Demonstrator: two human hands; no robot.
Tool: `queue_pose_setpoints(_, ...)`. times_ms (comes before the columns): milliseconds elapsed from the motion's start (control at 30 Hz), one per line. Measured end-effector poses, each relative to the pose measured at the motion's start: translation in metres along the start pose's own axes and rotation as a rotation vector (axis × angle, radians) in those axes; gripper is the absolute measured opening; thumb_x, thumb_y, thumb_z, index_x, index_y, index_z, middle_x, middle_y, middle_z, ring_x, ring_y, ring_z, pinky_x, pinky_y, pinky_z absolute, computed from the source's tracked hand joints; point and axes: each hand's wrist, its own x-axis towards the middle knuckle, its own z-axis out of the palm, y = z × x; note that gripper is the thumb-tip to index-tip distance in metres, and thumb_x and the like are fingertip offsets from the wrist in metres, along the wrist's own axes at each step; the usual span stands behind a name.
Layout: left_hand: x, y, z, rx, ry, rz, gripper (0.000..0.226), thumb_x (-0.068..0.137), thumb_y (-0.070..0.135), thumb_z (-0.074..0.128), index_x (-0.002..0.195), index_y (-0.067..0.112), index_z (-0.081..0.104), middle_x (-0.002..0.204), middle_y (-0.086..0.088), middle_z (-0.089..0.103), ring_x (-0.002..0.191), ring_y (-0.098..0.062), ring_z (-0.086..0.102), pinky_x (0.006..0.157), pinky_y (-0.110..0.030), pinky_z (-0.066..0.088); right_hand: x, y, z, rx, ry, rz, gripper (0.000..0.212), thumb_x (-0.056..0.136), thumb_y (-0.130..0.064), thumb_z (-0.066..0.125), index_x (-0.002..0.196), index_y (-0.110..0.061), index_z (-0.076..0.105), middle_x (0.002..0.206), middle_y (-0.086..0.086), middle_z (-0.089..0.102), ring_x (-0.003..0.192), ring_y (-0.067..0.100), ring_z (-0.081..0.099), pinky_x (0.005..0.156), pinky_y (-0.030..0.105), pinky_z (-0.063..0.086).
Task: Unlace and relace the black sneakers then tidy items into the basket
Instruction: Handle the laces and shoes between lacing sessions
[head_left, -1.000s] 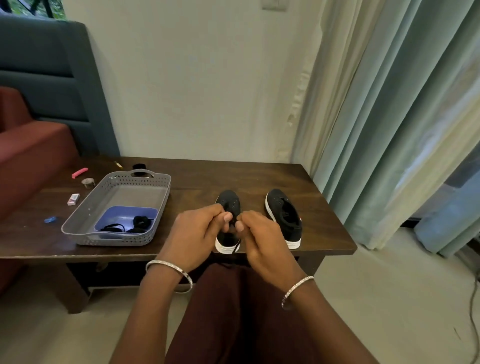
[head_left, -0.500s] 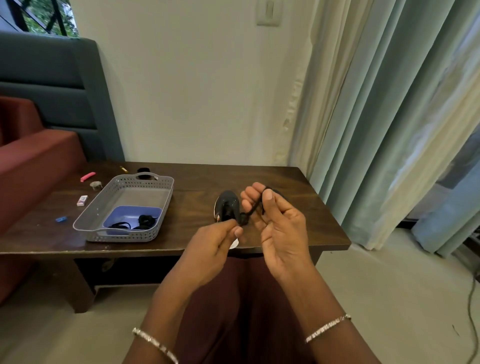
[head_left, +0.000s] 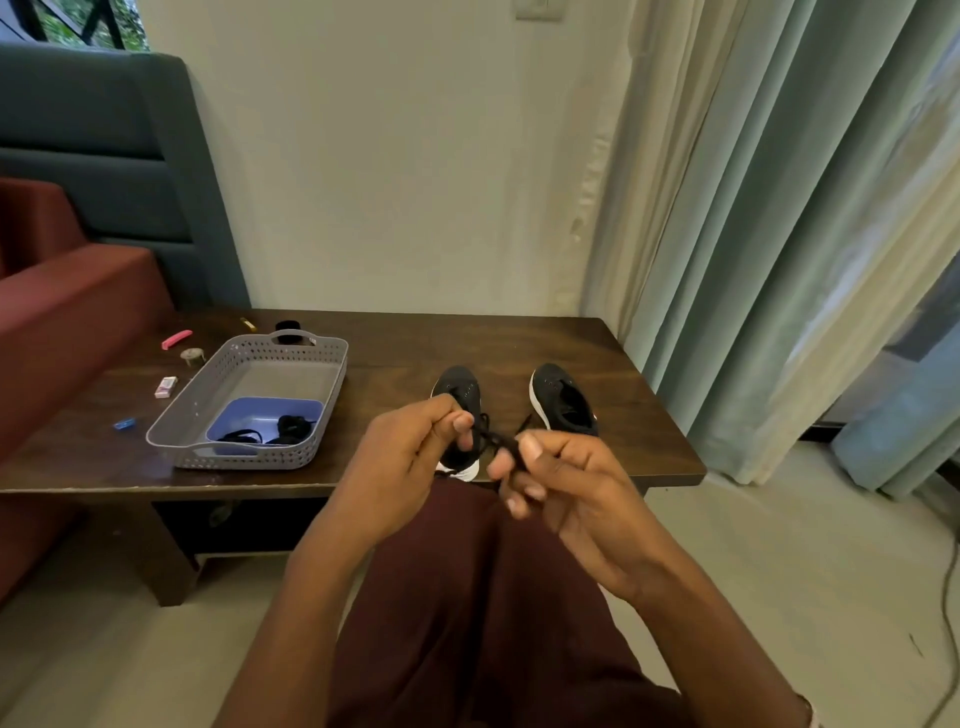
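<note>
Your left hand (head_left: 410, 457) and right hand (head_left: 566, 483) each pinch the black lace (head_left: 498, 440) with curled fingers, over the sneaker (head_left: 460, 387) at the table's (head_left: 519, 343) front edge. The second sneaker (head_left: 563, 402) stands just beside it, rightward; the grey basket (head_left: 340, 374) sits toward the left end.

Dark wooden table (head_left: 519, 343) just beyond the grip. Pale green curtain (head_left: 779, 234) right of it. Maroon sofa (head_left: 67, 312) far left; teal padded panel (head_left: 104, 130) upper left. Wall switch plate (head_left: 538, 8) high above.
</note>
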Motion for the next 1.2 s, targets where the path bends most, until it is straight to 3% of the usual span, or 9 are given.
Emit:
queue_pose_setpoints(267,-0.003,-0.007,0.034,0.039,-0.057,-0.06,0.048,0.098,0.055,0.03,0.089,0.022,0.064,0.079,0.01,0.064,0.074,-0.009,0.061,0.069,-0.041,0.051,0.046,-0.018,0.009,0.333,0.407,-0.202,0.025,0.1,-0.017,0.057,0.11,0.001,0.071,0.095,0.013,0.076,0.091,0.023,0.073,0.081,0.028,0.06)
queue_pose_setpoints(367,-0.002,-0.01,0.029,0.051,-0.095,-0.033,0.045,0.1,0.057,0.03,0.088,0.029,0.062,0.077,0.011,0.062,0.074,-0.008,0.06,0.066,-0.036,0.05,0.063,0.006,-0.008,-0.419,0.547,-0.422,0.016,0.101,-0.015,0.061,0.101,-0.009,0.076,0.091,0.002,0.078,0.089,0.013,0.074,0.08,0.025,0.059)
queue_pose_setpoints(433,0.001,-0.015,0.022,0.066,-0.043,-0.018,0.042,0.101,0.055,0.032,0.087,0.03,0.062,0.078,0.012,0.062,0.075,-0.008,0.061,0.067,-0.036,0.05,0.064,0.026,-0.019,-0.97,0.404,-0.523,0.018,0.101,-0.012,0.06,0.089,-0.011,0.074,0.081,-0.008,0.073,0.074,0.005,0.067,0.067,0.023,0.052)
queue_pose_setpoints(500,0.0,-0.021,0.014,0.093,-0.052,-0.008,0.041,0.1,0.054,0.033,0.084,0.028,0.061,0.08,0.011,0.062,0.076,-0.009,0.061,0.068,-0.043,0.051,0.053,0.045,-0.025,-1.108,0.204,-0.46,0.021,0.102,-0.013,0.056,0.085,-0.012,0.068,0.074,-0.009,0.066,0.067,0.005,0.061,0.062,0.029,0.049)
queue_pose_setpoints(667,0.036,-0.062,0.004,0.037,-0.082,-0.027,0.039,0.099,0.049,0.042,0.083,0.021,0.065,0.079,0.012,0.062,0.077,-0.01,0.062,0.069,-0.033,0.049,0.079,0.05,-0.039,-0.62,-0.035,-0.029,0.033,0.104,-0.027,0.047,0.082,-0.028,0.071,0.069,0.0,0.067,0.069,0.019,0.066,0.072,0.035,0.051)
queue_pose_setpoints(767,0.039,-0.062,0.005,-0.108,-0.014,-0.041,0.038,0.099,0.044,0.045,0.082,0.016,0.064,0.078,0.011,0.063,0.076,-0.013,0.062,0.068,-0.026,0.047,0.076,0.025,-0.029,-0.193,-0.075,0.129,0.035,0.103,-0.026,0.046,0.093,-0.005,0.073,0.063,0.001,0.051,0.067,0.019,0.058,0.068,0.026,0.047)
queue_pose_setpoints(1000,0.045,-0.064,0.049,-0.084,-0.125,-0.066,0.026,0.105,0.032,0.043,0.085,0.031,0.06,0.082,0.016,0.062,0.08,-0.003,0.061,0.072,-0.022,0.046,0.104,0.002,-0.024,0.443,0.4,-0.095,0.029,0.103,-0.018,0.053,0.111,0.004,0.069,0.095,0.014,0.073,0.095,0.023,0.072,0.084,0.026,0.06)
queue_pose_setpoints(1100,0.046,-0.053,0.077,-0.039,-0.3,-0.089,0.026,0.106,0.026,0.046,0.086,0.025,0.062,0.078,0.022,0.059,0.078,0.006,0.058,0.07,-0.013,0.039,0.111,0.008,-0.044,0.225,0.56,-0.256,0.025,0.1,-0.014,0.058,0.112,0.003,0.07,0.109,0.018,0.074,0.104,0.025,0.072,0.088,0.029,0.059)
queue_pose_setpoints(1200,0.052,-0.052,0.081,-0.051,-0.28,-0.075,0.033,0.106,0.037,0.041,0.086,0.023,0.062,0.074,0.019,0.059,0.073,0.002,0.058,0.066,-0.014,0.039,0.103,0.024,-0.084,-0.643,0.546,-0.397,0.019,0.101,-0.016,0.06,0.099,-0.007,0.076,0.097,-0.001,0.078,0.097,0.011,0.073,0.082,0.025,0.057)
